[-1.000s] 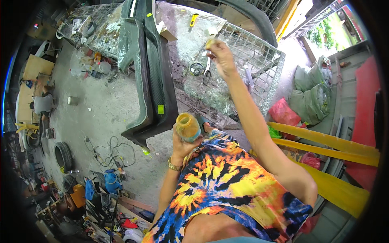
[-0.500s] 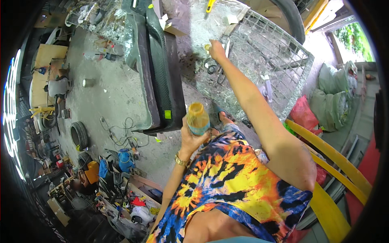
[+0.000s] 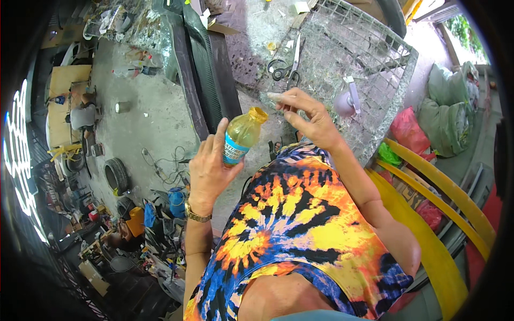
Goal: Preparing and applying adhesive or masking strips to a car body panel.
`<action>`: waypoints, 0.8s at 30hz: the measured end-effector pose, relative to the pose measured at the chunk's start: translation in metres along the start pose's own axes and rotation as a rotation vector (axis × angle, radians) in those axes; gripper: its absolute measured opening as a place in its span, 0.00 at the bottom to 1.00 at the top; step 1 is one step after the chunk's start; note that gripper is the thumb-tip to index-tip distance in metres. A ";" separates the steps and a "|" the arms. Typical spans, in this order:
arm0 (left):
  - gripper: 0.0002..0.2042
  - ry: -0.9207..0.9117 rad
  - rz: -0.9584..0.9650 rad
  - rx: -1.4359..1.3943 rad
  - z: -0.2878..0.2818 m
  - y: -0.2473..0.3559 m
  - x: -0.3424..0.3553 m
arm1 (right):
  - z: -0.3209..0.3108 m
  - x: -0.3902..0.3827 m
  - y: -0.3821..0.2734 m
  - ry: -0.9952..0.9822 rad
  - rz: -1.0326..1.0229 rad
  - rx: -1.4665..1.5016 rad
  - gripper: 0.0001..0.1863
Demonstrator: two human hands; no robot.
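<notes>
My left hand [image 3: 206, 174] is wrapped round a clear plastic bottle [image 3: 239, 140] with a blue label and yellowish stuff inside. The bottle leans to the right, its uncapped mouth coated in yellow-brown. Close by on the right is my right hand [image 3: 310, 117], its index finger stretched out and its thumb apart, with nothing visible in it. That fingertip looks whitish. Beyond it, black-handled scissors [image 3: 292, 67] lie on the work surface beside a small round yellowish piece [image 3: 271, 46], perhaps a cap. A long black part with a carbon-fibre pattern [image 3: 206, 80] stands to the left of the scissors.
A wire-mesh panel [image 3: 369, 51] covers the right part of the work surface, with a pale purplish roll [image 3: 347, 101] on it. Curved yellow strips [image 3: 439, 187] and bags [image 3: 409, 131] are at the right. A tyre [image 3: 116, 175] and a tin can [image 3: 122, 107] are on the floor.
My right hand has drawn back from the small round yellowish piece to near the bottle. My left hand has raised the bottle and moved it left, tilting its mouth rightward.
</notes>
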State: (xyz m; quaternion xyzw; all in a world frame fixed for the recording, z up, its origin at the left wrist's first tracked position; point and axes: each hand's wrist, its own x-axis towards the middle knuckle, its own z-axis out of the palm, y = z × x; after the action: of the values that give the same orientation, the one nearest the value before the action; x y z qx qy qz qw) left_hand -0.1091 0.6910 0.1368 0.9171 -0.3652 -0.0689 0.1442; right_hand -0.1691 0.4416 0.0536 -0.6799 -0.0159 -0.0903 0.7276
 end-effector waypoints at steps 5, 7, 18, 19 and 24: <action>0.46 -0.072 -0.010 0.197 -0.025 -0.006 0.010 | 0.020 -0.003 0.006 -0.012 -0.081 0.013 0.24; 0.48 -0.044 0.107 0.240 -0.030 -0.011 0.014 | 0.022 -0.004 0.007 -0.002 -0.081 0.022 0.23; 0.50 -0.082 0.164 0.372 -0.056 -0.006 0.032 | 0.030 0.005 0.010 0.033 -0.155 0.131 0.25; 0.50 -0.083 0.174 0.393 -0.058 -0.006 0.034 | 0.030 0.006 0.010 0.033 -0.158 0.135 0.25; 0.50 -0.085 0.190 0.412 -0.064 -0.003 0.040 | 0.028 0.009 0.007 -0.022 -0.104 0.141 0.30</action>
State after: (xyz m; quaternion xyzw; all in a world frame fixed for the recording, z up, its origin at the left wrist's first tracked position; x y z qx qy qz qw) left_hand -0.0631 0.6793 0.1958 0.8850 -0.4619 -0.0175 -0.0558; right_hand -0.1566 0.4691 0.0497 -0.6262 -0.0656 -0.1190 0.7677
